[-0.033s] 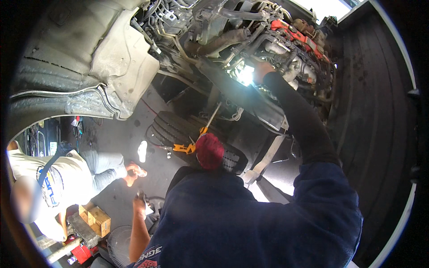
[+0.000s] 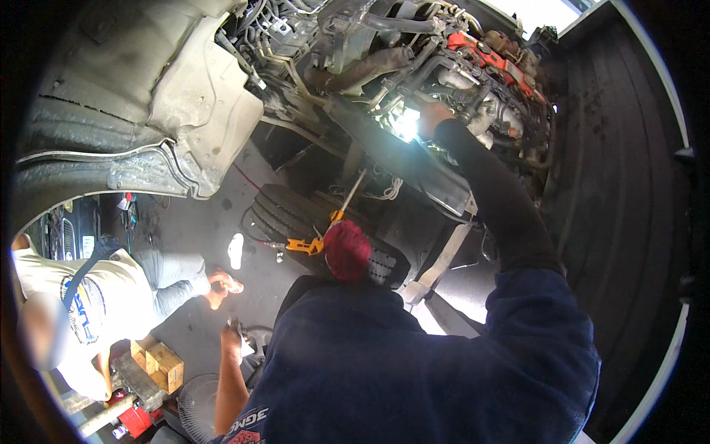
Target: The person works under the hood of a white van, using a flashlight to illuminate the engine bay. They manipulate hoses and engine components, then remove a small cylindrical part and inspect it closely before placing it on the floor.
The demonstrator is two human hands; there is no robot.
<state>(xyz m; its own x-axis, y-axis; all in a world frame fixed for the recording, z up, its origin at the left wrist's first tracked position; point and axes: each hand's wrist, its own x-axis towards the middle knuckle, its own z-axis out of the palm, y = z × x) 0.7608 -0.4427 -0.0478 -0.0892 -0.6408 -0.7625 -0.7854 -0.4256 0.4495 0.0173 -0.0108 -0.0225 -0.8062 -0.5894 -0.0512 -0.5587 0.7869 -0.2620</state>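
Note:
My right arm, in a black sleeve, reaches up into the exposed engine [image 2: 481,103]. My right hand [image 2: 435,118] is curled beside a very bright light [image 2: 405,124], whose glare hides the fingertips and whatever they grip. Low on the left, my bare left forearm rises beside my navy shirt [image 2: 429,370]. The fingers of my left hand [image 2: 232,340] are closed round a small pale thing, too small to name. Under the engine, a yellow tool [image 2: 307,245] with a hose fitting lies against a large black tyre [image 2: 285,222]. A dark red rounded thing [image 2: 347,251] partly covers the tyre.
A pale body panel [image 2: 207,96] fills the upper left. At the left sits another person [image 2: 111,296] in a light shirt. Near them are a wooden box [image 2: 163,366], a red tool [image 2: 134,420] and a fan [image 2: 198,407]. A dark ribbed wall [image 2: 621,185] bounds the right side.

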